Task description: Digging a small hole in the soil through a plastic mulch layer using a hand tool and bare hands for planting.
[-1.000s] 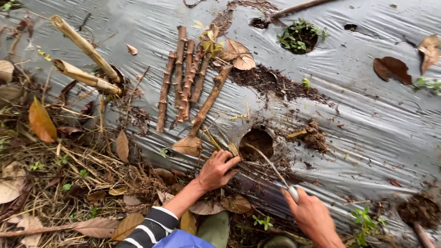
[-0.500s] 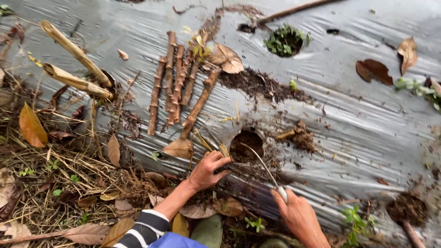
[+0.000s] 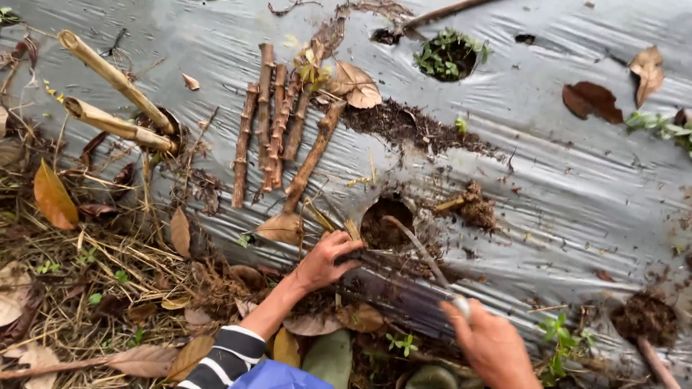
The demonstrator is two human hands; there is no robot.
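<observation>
Your left hand (image 3: 326,259) has slid up to the near rim of the planting hole (image 3: 386,223) in the silver plastic mulch sheet (image 3: 548,187), fingers spread and pressing the sheet flat, clamped on nothing. Your right hand (image 3: 494,346) is closed around the handle of a thin metal rod (image 3: 418,248), whose tip now reaches into the hole (a second ago it lay a little short of it). The bundle of cut stem cuttings (image 3: 277,133) lies untouched on the sheet beyond the hole, toward its far edge.
</observation>
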